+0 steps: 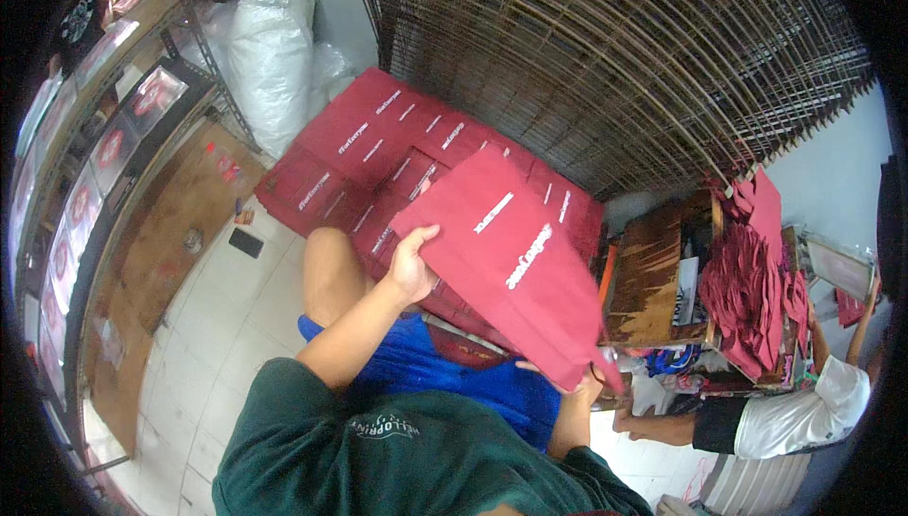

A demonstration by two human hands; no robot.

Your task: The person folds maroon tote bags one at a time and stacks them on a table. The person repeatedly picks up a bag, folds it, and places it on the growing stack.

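Note:
A flat maroon fabric bag (506, 251) with white lettering lies tilted across both my hands, above my lap. My left hand (413, 268) is closed on its left edge, thumb on top and the other fingers mostly hidden beneath. At the bag's lower right end, my right hand (584, 391) grips the edge, its fingers partly hidden by the fabric. A strap-like strip (605, 370) of the same maroon hangs beside that hand. Just beyond the bag, stacks of similar maroon printed pieces (350, 133) lie side by side.
Wire drying racks (605, 52) rise behind the stacks. To the left stand shelves (109, 157) and white plastic sacks (270, 62). A phone (247, 242) lies on the tiled floor. At right, a co-worker (794, 412) stands by a wooden table (648, 279) with heaped maroon fabric (742, 289).

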